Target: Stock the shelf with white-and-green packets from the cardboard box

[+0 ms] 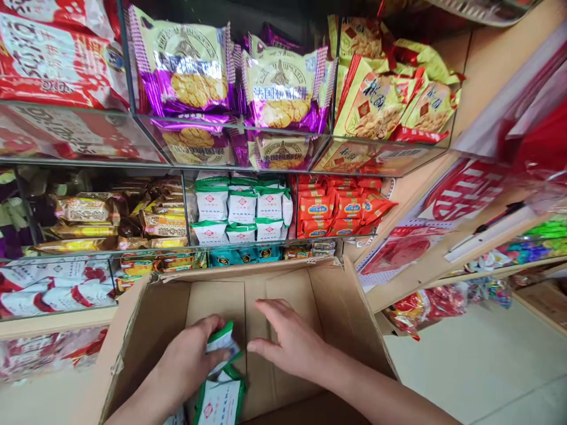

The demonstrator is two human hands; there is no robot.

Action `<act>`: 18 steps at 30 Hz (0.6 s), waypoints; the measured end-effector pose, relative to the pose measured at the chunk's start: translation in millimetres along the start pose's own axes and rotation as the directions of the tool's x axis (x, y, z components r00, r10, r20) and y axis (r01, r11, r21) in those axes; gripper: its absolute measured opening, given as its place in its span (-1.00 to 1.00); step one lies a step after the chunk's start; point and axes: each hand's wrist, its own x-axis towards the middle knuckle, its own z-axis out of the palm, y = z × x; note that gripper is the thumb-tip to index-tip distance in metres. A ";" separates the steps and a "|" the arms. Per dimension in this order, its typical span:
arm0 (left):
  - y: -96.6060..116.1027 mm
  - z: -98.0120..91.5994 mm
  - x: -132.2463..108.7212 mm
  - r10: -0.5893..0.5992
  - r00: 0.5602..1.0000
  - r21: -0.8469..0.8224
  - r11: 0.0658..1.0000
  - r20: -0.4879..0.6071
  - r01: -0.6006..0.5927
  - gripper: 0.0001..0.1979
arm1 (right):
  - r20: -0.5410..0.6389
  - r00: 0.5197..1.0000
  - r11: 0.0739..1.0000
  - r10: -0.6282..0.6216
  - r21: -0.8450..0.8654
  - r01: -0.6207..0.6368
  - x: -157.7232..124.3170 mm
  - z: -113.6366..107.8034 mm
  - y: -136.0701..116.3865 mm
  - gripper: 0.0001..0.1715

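My left hand (195, 357) is closed on a small green-and-white snack packet (222, 342), pinched between thumb and fingers inside a cardboard box (257, 270). Just below it, another packet of the same kind (220, 402) lies in the box, and part of one more shows under my left wrist. To the right, my right hand (292, 342) reaches over the box with thumb and fingers apart, holding nothing. Beyond the box, matching green-and-white packets (242, 206) stand stacked in rows in a shelf compartment.
Red packets (341, 203) fill the compartment to the right, brown-gold packets (88, 209) the left. Purple biscuit bags (283, 91) and yellow bags (376, 100) sit above, behind a clear shelf lip (239, 125). Red decorations (469, 189) hang at right over pale floor tiles (478, 354).
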 end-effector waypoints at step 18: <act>77.2 14.0 -9.6 -0.199 0.975 -0.964 0.227 0.095 0.140 -0.66 | -0.309 0.891 0.942 -0.334 -0.139 0.305 -5.3 -5.0 -3.3 -0.71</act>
